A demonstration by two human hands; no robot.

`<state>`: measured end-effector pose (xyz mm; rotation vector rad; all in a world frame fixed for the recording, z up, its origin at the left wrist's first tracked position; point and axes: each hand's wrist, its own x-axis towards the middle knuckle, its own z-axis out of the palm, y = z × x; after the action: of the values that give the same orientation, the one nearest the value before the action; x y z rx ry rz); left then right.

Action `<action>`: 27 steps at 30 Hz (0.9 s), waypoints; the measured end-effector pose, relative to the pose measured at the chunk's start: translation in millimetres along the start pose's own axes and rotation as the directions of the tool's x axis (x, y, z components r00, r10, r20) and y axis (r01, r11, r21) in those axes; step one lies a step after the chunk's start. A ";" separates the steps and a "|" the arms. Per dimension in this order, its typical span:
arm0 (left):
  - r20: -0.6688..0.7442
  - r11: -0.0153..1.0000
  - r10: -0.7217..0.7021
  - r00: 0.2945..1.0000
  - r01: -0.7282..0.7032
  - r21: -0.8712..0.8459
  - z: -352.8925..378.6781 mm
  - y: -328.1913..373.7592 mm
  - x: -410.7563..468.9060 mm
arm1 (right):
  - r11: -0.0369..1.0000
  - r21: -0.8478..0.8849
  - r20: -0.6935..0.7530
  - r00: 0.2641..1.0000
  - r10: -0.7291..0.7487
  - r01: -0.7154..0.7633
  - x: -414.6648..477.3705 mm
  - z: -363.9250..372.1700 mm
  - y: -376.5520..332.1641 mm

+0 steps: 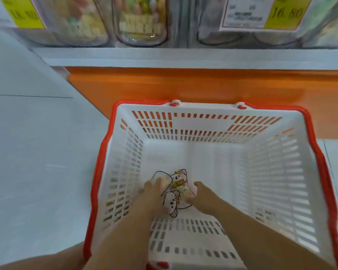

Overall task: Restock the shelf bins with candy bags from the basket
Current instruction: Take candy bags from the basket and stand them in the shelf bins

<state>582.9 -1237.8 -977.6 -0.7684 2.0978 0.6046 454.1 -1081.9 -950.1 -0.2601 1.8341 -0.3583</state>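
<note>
- Head view: a white basket (203, 110) with a red rim sits on the grey floor (37, 152), just in front of an orange shelf base (183, 84).
- Small candy bags (177, 189) with bear prints lie on the basket bottom, left of its middle and toward the near side.
- The left hand (154, 193) lies over the bags' left side; blur hides whether its grip closes.
- The right hand (203, 197) has its grip pinched on the bags' right edge, thumb above and fingers below.
- Clear shelf bins (141, 22) holding candy stand along the far edge.
</note>
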 end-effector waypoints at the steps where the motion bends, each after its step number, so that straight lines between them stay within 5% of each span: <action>1: -0.022 1.000 -0.004 1.000 0.004 -0.010 2.2 0.2 0.1 | 0.998 0.053 0.001 1.000 0.023 -0.023 3.5 4.9 -1.1; 6: -0.044 0.973 -0.084 0.996 0.072 -0.220 0.9 3.2 4.4 | 0.958 0.262 -0.035 0.991 0.127 -0.113 21.2 31.8 -1.2; 9: 0.031 0.822 -0.119 0.992 0.115 -0.558 -10.8 1.1 8.0 | 0.931 0.333 0.035 0.989 0.146 -0.149 25.4 50.6 -4.1; 12: 0.062 0.688 -0.122 0.991 0.129 -0.715 -17.2 -6.8 5.7 | 0.898 0.408 0.043 0.986 0.162 -0.165 25.6 54.2 -9.1; 22: 0.054 0.598 0.004 0.999 0.041 -0.800 -62.2 25.3 -22.1 | 0.865 0.501 -0.190 0.975 0.113 -0.002 -12.0 -31.5 -9.4; 27: -0.052 0.551 -0.005 0.999 -0.041 -0.833 -96.1 35.7 -58.8 | 0.857 0.474 -0.453 0.890 0.042 0.201 -65.9 -61.3 -22.2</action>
<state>536.7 -1256.1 -870.3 -1.2812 1.7735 1.6899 414.1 -1072.2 -867.1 0.1328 2.0990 -1.0212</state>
